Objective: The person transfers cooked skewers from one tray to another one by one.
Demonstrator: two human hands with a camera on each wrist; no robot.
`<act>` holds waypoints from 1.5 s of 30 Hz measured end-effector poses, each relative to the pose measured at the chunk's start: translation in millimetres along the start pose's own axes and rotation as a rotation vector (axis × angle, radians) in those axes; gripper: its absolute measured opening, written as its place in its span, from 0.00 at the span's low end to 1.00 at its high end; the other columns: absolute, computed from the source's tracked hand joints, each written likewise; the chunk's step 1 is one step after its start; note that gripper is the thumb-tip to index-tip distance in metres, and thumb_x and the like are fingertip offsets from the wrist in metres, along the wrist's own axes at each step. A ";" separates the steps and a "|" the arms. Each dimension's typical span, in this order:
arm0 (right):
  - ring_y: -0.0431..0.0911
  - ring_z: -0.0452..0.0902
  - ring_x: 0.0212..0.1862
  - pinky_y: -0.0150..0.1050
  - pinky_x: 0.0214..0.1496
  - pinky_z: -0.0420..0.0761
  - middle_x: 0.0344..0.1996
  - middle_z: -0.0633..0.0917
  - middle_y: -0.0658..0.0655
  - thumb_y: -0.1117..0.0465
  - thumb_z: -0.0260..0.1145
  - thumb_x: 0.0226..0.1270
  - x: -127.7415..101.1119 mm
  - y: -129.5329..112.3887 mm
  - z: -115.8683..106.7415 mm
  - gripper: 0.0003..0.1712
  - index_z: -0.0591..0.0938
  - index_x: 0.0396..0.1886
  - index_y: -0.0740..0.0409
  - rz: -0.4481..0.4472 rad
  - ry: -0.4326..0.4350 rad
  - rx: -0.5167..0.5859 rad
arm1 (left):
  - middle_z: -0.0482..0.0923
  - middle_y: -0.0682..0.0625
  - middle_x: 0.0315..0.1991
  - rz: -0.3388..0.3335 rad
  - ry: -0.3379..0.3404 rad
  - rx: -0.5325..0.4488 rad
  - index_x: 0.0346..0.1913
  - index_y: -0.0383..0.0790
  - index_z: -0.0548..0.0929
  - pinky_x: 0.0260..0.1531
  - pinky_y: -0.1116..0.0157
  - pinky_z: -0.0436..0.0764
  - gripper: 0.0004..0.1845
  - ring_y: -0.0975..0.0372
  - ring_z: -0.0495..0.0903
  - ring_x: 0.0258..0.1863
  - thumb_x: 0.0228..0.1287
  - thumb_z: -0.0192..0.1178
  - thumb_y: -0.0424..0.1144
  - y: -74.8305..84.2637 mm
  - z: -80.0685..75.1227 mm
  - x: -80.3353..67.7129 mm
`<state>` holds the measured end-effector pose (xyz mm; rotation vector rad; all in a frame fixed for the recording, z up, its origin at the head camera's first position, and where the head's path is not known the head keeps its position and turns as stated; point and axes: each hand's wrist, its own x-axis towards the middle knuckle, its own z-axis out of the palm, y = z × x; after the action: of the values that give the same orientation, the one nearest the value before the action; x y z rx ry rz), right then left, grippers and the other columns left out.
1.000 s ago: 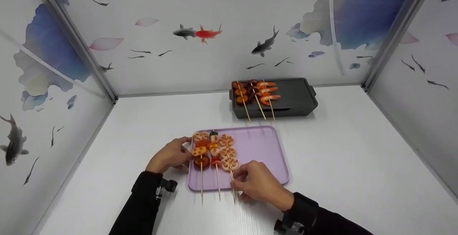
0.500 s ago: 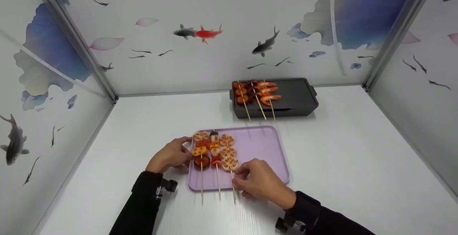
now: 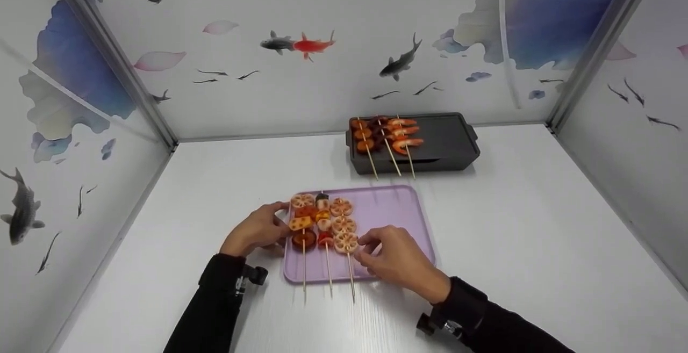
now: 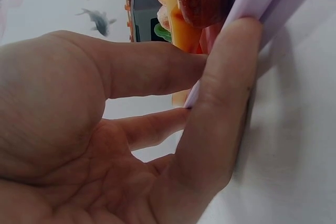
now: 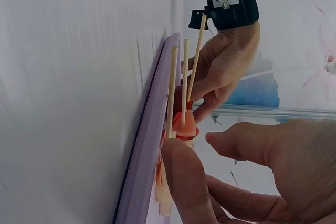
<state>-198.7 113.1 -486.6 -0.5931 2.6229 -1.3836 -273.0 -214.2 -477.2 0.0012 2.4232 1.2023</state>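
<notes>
A lilac tray (image 3: 384, 218) lies on the table with three skewers side by side on its left half. The rightmost skewer carries lotus root slices (image 3: 344, 225). The middle skewer (image 3: 324, 218) bears mixed pieces, and the left skewer (image 3: 302, 223) has a lotus slice, orange and yellow pieces and a brown round one. My left hand (image 3: 257, 232) holds the tray's left rim between thumb and fingers, as the left wrist view shows the rim (image 4: 247, 3). Beside the lowest lotus slice is my right hand (image 3: 396, 256), its thumb and fingers apart around nothing.
Behind the tray stands a dark grey grill (image 3: 443, 141). Three more skewers lie on its left part, among them one with shrimp (image 3: 404, 132), their sticks overhanging the front edge. White panels printed with fish and petals enclose the table (image 3: 537, 224) at the back and sides.
My right hand has let go of the lotus root skewer's stick and shifted slightly up and to the right. My left hand stays at the tray rim. The head view has tilted a little.
</notes>
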 end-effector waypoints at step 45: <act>0.62 0.93 0.53 0.62 0.61 0.94 0.54 0.91 0.68 0.59 0.84 0.74 22.3 11.7 -74.8 0.22 0.93 0.62 0.63 -0.016 0.330 -0.194 | 0.88 0.40 0.51 0.012 0.023 -0.007 0.93 0.38 0.65 0.34 0.64 0.92 0.42 0.57 0.92 0.38 0.80 0.66 0.32 0.4 0.9 -1.3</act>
<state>-243.4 167.6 -451.3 -0.4384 3.0439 -1.3418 -271.5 -213.5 -476.9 0.0003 2.4419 1.2227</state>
